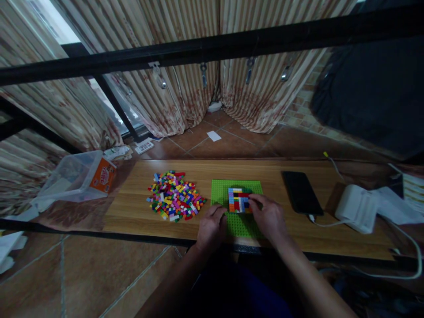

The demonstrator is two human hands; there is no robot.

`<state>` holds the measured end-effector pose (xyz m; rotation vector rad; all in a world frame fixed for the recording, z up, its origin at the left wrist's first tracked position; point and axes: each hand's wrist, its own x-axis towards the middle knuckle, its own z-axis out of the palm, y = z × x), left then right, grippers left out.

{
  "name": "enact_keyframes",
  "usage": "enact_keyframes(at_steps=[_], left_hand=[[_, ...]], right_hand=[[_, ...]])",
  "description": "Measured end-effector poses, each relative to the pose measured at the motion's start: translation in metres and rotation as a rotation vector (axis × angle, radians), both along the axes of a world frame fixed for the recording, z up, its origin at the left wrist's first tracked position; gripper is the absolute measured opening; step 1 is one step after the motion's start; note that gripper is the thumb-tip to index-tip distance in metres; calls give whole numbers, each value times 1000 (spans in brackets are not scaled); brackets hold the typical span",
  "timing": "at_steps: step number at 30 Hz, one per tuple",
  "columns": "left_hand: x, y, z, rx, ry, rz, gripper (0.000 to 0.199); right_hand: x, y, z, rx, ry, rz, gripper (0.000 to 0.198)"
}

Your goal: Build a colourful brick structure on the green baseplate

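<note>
Fingers (254, 199) of the right hand (270, 217) touch the edge of a multicoloured rectangular plastic-brick build (239, 201) over a green studded plastic baseplate (241, 226); fingers of the left hand (212, 226) bend just beside it, both grips unclear.

Baseplate (239, 224) is green, brick build (236, 201) mixes red, blue, white; brick pile (176, 197) is multicolour (pink included); curtains (179, 104) are beige-brown striped.

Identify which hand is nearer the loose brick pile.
The left hand, left of the brick build; the right hand is farther off, at the build's right edge.
</note>
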<state>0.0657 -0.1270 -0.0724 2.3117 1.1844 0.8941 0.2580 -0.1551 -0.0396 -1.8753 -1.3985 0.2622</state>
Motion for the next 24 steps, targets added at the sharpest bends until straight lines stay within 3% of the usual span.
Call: enact_keyframes(at_steps=[4,8,12,24], left_hand=[[0,-1,-1,-7,-10,1,22],[0,-1,2,-14,-18,-9,22],[0,-1,3,-18,-39,-11,21],[0,-1,0,-2,-61,-13,19]], right_hand=[[3,1,-6,25,145,-80,31],[6,8,-19,31,261,-196,47],[4,15,-27,35,207,-217,58],[-9,16,-28,5,122,-226,54]])
